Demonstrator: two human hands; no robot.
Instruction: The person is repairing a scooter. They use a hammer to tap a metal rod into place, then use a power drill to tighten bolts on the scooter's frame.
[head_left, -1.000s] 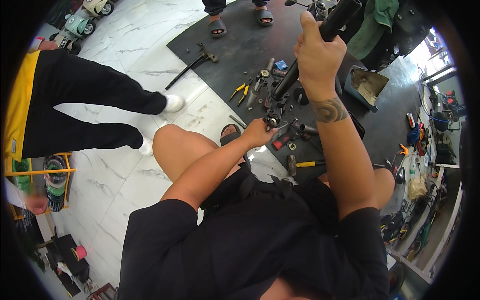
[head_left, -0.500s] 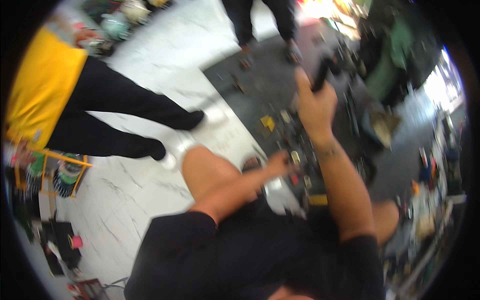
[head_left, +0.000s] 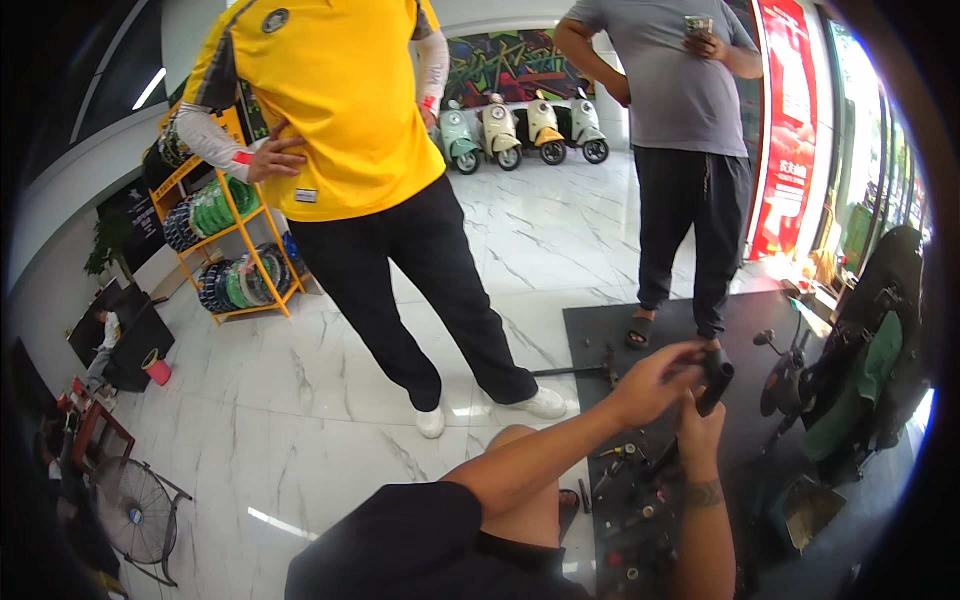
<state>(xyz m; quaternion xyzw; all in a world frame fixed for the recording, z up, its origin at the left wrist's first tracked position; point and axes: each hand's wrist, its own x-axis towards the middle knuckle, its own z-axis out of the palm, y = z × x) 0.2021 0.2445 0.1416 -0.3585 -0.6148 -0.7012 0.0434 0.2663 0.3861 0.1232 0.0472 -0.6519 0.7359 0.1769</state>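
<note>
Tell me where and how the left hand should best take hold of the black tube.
Grip the black tube just below its round upper end, bringing the left hand in from the left and wrapping the fingers around. That seems best: the tube slants with its top leaning right, and a short bare length sticks out above the right hand, which grips lower.

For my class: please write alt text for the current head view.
A person's right hand grips a long black tube, the left hand open near its upper end, above a flat black mat strewn with small parts. A yellow-shirted person and a grey-shirted person stand beyond.
</note>
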